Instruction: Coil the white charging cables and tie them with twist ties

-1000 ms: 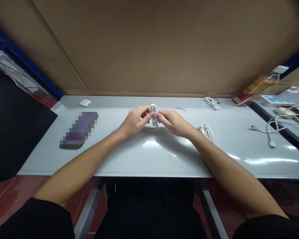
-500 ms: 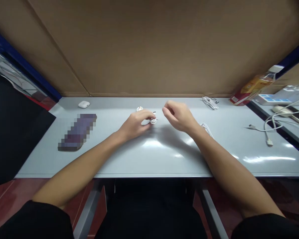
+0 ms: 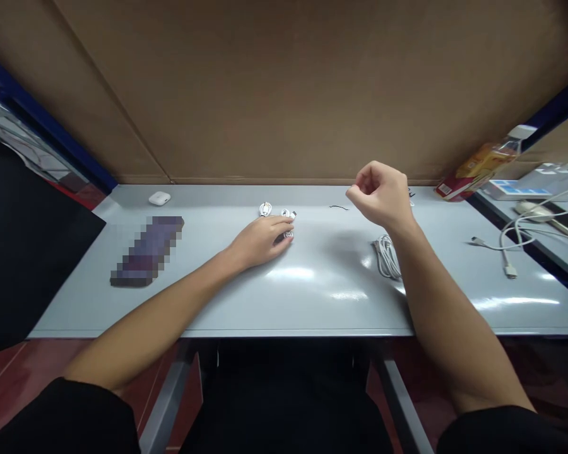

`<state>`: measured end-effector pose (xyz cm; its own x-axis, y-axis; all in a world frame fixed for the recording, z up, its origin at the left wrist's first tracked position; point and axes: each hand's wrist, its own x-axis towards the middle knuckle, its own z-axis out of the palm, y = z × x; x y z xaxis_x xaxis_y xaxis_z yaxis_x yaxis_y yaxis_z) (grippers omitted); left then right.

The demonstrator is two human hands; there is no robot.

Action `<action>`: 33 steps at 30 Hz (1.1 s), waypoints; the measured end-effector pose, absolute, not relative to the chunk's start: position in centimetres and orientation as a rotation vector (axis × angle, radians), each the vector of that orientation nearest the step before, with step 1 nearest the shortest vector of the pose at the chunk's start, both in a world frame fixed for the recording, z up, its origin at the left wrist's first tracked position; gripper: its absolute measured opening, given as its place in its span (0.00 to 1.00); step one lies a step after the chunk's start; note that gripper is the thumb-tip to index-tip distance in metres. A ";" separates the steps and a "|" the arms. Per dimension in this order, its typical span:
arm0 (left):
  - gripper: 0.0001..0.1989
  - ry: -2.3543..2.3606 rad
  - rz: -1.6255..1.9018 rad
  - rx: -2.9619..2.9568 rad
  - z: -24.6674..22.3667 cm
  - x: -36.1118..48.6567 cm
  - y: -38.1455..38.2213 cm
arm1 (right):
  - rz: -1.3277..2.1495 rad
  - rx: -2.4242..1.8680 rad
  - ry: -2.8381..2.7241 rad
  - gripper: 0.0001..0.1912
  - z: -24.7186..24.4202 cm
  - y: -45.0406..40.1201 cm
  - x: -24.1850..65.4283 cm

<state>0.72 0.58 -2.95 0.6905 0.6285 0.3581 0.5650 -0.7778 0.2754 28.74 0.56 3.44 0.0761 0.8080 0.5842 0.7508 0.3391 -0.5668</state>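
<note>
Your left hand (image 3: 260, 241) curves over the bundled cable (image 3: 288, 233) on the table (image 3: 284, 302), thumb and fingers closed about it. A small coil (image 3: 265, 209) lies near that bundle at 10 o'clock, a black tie (image 3: 339, 207) at 2 o'clock. Your right hand (image 3: 382, 194), raised, has its fingers curled narrow; whether they pinch anything cannot be told. At its 6 o'clock lies a larger coil (image 3: 387, 257), partly behind your forearm. Phone (image 3: 147, 251): 9 o'clock of your left hand.
</note>
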 end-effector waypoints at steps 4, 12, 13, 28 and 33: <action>0.16 1.074 0.630 2.820 -3.3 0.4 1.4 | 0.080 -1.454 -1.621 0.04 3.4 0.8 29.0; 0.14 1.241 0.624 2.800 -3.0 -0.3 1.5 | 0.140 -1.629 -1.690 0.11 4.3 0.2 29.3; 0.14 1.252 0.627 2.793 -2.9 -0.3 1.5 | 0.178 -1.673 -1.712 0.13 4.8 0.0 29.9; 0.10 1.021 0.894 2.736 -2.4 0.9 -0.1 | 0.836 -2.023 -2.108 0.25 2.9 -5.4 35.0; 0.11 0.764 0.782 2.679 -2.3 1.7 -1.1 | 0.901 -1.829 -2.220 0.18 2.4 -3.6 28.9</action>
